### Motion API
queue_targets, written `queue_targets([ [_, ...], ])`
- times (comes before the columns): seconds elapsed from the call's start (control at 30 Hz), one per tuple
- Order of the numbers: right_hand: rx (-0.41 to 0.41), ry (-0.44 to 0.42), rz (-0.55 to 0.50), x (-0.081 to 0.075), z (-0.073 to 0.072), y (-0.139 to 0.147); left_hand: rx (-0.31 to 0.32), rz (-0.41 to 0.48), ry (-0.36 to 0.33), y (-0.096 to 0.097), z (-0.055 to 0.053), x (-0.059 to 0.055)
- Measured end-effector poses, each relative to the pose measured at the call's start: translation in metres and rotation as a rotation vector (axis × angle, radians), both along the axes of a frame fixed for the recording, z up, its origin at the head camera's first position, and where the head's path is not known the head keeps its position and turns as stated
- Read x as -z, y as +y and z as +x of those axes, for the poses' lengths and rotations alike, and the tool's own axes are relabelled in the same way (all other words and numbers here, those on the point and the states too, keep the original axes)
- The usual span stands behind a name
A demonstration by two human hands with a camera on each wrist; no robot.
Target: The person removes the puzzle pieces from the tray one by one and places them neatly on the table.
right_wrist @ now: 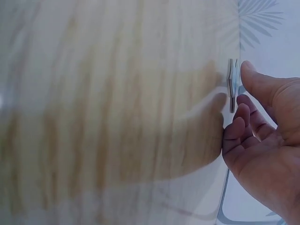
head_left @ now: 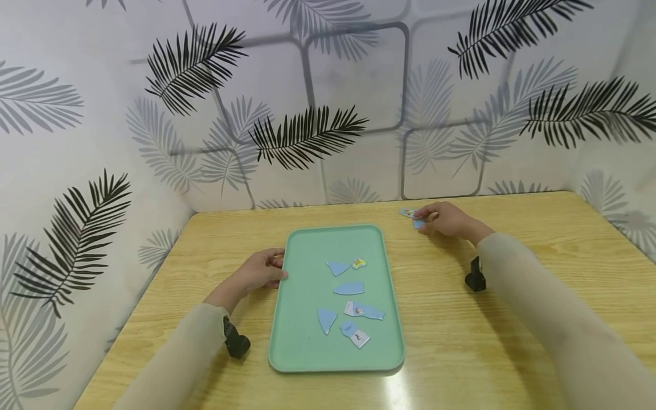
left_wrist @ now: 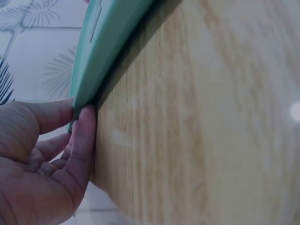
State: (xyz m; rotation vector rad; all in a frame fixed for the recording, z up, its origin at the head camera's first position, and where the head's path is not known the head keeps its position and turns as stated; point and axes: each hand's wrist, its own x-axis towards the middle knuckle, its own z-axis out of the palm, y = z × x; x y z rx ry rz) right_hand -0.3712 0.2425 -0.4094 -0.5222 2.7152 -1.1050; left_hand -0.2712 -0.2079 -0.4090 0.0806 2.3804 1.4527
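My left hand grips the left rim of a green tray, thumb on the rim and fingers beneath; the left wrist view shows this hand close up. Several flat, irregular blue puzzle pieces lie apart in the tray, among them a pointed piece and a small yellow one. Near the table's far edge, my right hand pinches a light-blue puzzle piece. A patterned puzzle piece lies just beside it. In the right wrist view the pieces appear edge-on by the right hand.
The tray lies on a wooden table. Behind the table stands a wall with a leaf pattern. Black wrist devices are worn on both arms, the left one near the tray.
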Motion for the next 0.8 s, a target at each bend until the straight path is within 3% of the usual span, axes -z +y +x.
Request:
queue_targets([
  [0.43,-0.010,-0.027,-0.060,-0.002,0.009,-0.008,0.008,0.002,0.007,0.000,-0.001,0.003],
  [0.8,-0.084,-0.067,-0.133,-0.005,0.026,-0.032,-0.005,0.006,0.019,0.001,0.000,0.004],
])
